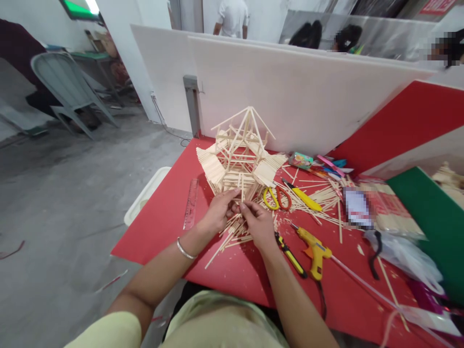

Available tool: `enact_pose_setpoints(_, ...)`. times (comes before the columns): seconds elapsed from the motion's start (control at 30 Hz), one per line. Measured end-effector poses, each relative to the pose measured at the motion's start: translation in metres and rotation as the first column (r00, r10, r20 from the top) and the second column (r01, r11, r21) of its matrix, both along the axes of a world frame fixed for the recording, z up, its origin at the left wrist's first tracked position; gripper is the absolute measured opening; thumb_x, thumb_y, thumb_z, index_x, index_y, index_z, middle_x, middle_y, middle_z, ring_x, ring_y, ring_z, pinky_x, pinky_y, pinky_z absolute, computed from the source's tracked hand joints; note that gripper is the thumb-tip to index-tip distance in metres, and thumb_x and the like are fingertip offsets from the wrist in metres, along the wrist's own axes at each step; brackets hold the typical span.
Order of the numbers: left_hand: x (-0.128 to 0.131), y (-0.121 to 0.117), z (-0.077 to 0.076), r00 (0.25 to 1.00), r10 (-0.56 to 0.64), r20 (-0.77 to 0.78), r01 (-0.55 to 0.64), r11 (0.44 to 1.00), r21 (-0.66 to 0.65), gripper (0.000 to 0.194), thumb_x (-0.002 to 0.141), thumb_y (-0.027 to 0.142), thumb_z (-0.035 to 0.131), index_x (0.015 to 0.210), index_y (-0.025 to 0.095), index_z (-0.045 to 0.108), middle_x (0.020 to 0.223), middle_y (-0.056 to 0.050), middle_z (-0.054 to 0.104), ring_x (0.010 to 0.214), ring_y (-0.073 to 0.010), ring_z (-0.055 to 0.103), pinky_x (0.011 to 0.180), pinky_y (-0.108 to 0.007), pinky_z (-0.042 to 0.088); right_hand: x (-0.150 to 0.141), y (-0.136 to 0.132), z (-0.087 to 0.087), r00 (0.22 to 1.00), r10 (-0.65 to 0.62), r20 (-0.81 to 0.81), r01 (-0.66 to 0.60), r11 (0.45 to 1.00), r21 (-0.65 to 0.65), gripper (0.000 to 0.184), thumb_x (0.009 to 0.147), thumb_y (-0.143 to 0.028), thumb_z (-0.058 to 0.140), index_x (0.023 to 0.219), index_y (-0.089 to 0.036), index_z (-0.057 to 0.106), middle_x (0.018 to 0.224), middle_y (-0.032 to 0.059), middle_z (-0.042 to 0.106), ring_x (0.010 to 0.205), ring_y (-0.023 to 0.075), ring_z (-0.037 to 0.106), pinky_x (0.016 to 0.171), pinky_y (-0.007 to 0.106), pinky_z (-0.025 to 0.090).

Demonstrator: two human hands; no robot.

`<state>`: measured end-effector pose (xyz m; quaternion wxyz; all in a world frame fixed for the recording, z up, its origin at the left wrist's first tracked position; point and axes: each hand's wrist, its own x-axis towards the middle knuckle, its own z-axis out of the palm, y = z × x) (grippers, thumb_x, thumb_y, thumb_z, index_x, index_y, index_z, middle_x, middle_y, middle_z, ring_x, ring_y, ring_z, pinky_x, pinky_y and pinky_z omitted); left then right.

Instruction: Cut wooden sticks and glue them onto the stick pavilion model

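A model built of thin wooden sticks (pixel 243 157) stands on the red tabletop, with a peaked open frame above flared panels of sticks. Just in front of it, my left hand (pixel 223 209) and my right hand (pixel 256 221) meet with their fingertips close together. Pinched between them is a thin wooden stick (pixel 242 187), pointing up toward the model. My left thumb and index finger press near it, and my right fingers close on its lower part. Loose sticks (pixel 232 237) lie under both hands.
Right of my hands lie scissors (pixel 277 198), a yellow utility knife (pixel 306 198), black-and-yellow pliers (pixel 292 256) and a yellow glue gun (pixel 313 249) with its cord. A clear ruler (pixel 191 203) lies left. A white board (pixel 290 87) stands behind the table (pixel 163 227).
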<state>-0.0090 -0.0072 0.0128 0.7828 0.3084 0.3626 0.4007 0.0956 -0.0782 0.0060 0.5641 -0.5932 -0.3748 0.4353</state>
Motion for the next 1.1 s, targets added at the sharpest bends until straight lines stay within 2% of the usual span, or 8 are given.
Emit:
enact_pose_setpoints(0.27, 0.005, 0.01, 0.002, 1.0, 0.017, 0.007, -0.017, 1.0, 0.026, 0.03, 0.073, 0.043, 0.074, 0.076, 0.014, 0.065, 0.046, 0.004, 0.047, 0.038, -0.0051, 0.042, 0.035, -0.016, 0.022, -0.001, 0.006, -0.002, 0.998, 0.016, -0.053, -0.016, 1.0, 0.008, 0.037, 0.078, -0.055, 0.067, 0.093, -0.021, 0.07, 0.076, -0.0007, 0.069, 0.05, 0.0089, 0.055, 0.04, 0.019, 0.038)
enact_pose_setpoints(0.53, 0.007, 0.012, 0.009, 1.0, 0.008, 0.005, -0.008, 0.999, 0.035, 0.029, 0.068, 0.038, 0.078, 0.076, 0.013, 0.065, 0.055, 0.004, 0.051, 0.039, -0.003, 0.033, 0.035, -0.016, 0.024, -0.002, 0.01, -0.003, 0.998, 0.024, -0.066, -0.023, 1.0, 0.02, 0.037, 0.078, -0.056, 0.067, 0.091, -0.021, 0.07, 0.073, -0.0013, 0.068, 0.046, 0.0085, 0.054, 0.038, 0.02, 0.038)
enact_pose_setpoints(0.77, 0.008, 0.016, 0.008, 1.0, -0.001, -0.03, 0.002, 0.999, 0.038, 0.027, 0.068, 0.038, 0.077, 0.074, 0.016, 0.064, 0.043, 0.008, 0.036, 0.037, -0.0057, 0.029, 0.035, -0.02, 0.022, -0.003, 0.011, -0.001, 0.998, 0.022, -0.061, -0.021, 1.0, 0.02, 0.038, 0.078, -0.056, 0.068, 0.09, -0.02, 0.071, 0.07, -0.001, 0.068, 0.045, 0.0091, 0.054, 0.038, 0.02, 0.037)
enact_pose_setpoints(1.1, 0.011, 0.015, 0.008, 0.999, 0.012, -0.032, -0.01, 0.999, 0.044, 0.025, 0.069, 0.036, 0.075, 0.068, 0.018, 0.058, 0.044, 0.008, 0.035, 0.037, -0.0062, 0.026, 0.036, -0.022, 0.018, -0.002, 0.014, 0.001, 0.999, 0.018, -0.036, -0.018, 1.0, 0.01, 0.04, 0.078, -0.057, 0.066, 0.093, -0.02, 0.07, 0.072, 0.0005, 0.07, 0.043, 0.0096, 0.055, 0.037, 0.02, 0.036)
